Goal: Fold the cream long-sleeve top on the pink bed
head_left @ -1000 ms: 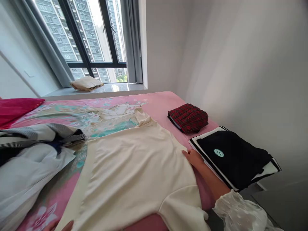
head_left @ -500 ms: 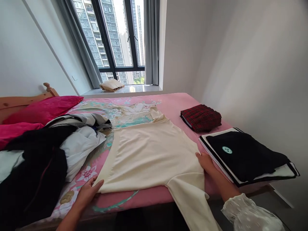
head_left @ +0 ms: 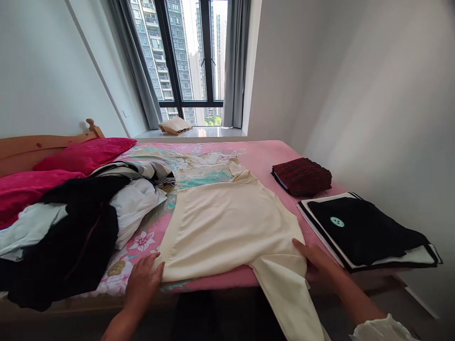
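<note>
A cream long-sleeved top (head_left: 227,225) lies spread flat on the pink floral bed sheet (head_left: 259,156). One sleeve hangs over the near edge of the bed. My left hand (head_left: 142,280) rests at the top's near left corner, fingers stretched out against the cloth. My right hand (head_left: 314,263) lies flat with fingers extended at the top's right side, by the shoulder where the sleeve begins. Neither hand is closed round anything.
A folded red plaid garment (head_left: 302,176) and a folded black and white garment (head_left: 362,232) lie on the bed's right side. A heap of dark and white clothes (head_left: 74,227) covers the left. Pink pillows (head_left: 71,158) sit by the wooden headboard. A beige bundle (head_left: 175,125) rests on the windowsill.
The view has pulled back and swung left, so more of the bed shows. Both hands have slid toward the near edge of the top; the left hand came into full view.
</note>
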{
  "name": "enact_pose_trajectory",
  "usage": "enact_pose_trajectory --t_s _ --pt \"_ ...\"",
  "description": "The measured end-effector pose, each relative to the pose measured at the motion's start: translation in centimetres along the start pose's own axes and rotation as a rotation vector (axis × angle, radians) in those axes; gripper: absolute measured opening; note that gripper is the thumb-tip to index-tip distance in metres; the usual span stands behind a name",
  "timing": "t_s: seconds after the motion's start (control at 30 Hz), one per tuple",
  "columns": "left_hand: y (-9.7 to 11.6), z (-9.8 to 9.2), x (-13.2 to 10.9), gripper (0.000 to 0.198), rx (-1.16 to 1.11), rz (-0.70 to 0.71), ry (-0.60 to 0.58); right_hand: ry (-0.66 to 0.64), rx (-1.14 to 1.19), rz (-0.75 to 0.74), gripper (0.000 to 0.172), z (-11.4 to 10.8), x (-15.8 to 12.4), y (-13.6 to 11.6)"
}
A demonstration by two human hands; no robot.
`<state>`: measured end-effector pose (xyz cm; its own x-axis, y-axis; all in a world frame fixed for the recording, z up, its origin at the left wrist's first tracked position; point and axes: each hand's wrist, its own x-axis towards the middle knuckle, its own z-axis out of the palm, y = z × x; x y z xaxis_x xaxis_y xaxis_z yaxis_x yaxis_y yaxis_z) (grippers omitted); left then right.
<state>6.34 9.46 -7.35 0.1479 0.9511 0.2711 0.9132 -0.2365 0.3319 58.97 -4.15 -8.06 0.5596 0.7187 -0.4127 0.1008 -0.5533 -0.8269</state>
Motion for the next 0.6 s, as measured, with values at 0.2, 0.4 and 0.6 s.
enact_pose_trajectory --t_s 0.2,0.4,0.6 --pt "2.1 1.7 0.0 0.047 0.065 0.182 -0.165 -0.265 0.282 0.102 0.044 1.5 -5.9 2.1" --pt "2.7 1.0 -0.6 0.078 0.228 0.235 -0.376 -0.135 0.384 0.04 0.038 1.5 -7.0 6.6" --pt "2.1 1.0 -1.5 0.051 0.256 0.323 -0.284 0.132 0.136 -0.051 0.039 1.1 -6.1 6.5"
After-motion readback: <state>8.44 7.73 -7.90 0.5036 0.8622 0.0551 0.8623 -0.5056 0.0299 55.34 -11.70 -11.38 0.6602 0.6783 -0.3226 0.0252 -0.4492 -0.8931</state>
